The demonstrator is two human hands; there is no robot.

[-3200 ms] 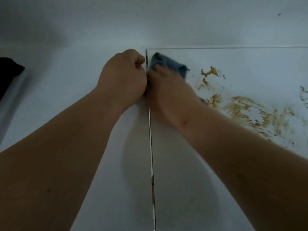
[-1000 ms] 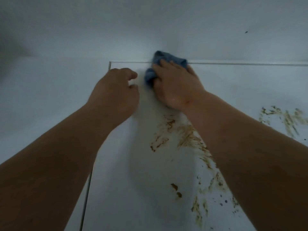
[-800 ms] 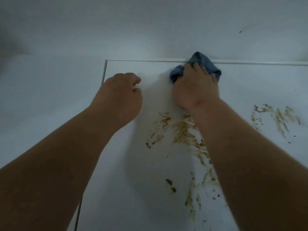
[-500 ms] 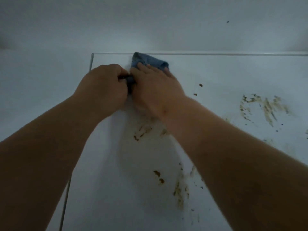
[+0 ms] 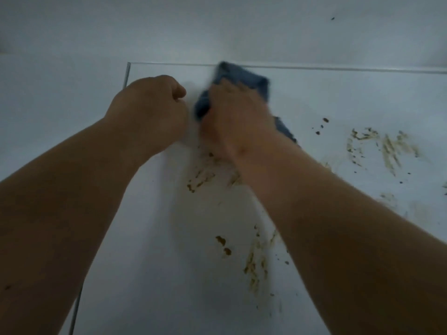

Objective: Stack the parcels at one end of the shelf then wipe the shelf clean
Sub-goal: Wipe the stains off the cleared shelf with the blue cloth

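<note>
1. We see a white shelf (image 5: pixel 157 274), dim light, with a pale wall (image 5: pixel 217 27) behind; a thin seam runs along the back and down the left side.
2. Brown smears (image 5: pixel 254 262) streak the shelf centre and right, with more of them toward the right edge.
3. Our right hand (image 5: pixel 237 114) presses a blue cloth (image 5: pixel 244 77) near the back seam; its grip on the cloth is blurred, so we cannot tell whether the fingers are curled.
4. Our left hand (image 5: pixel 150 110) is a fist holding nothing, just beside the cloth.
5. Open shelf lies to the right and toward us; no parcels are in view.
</note>
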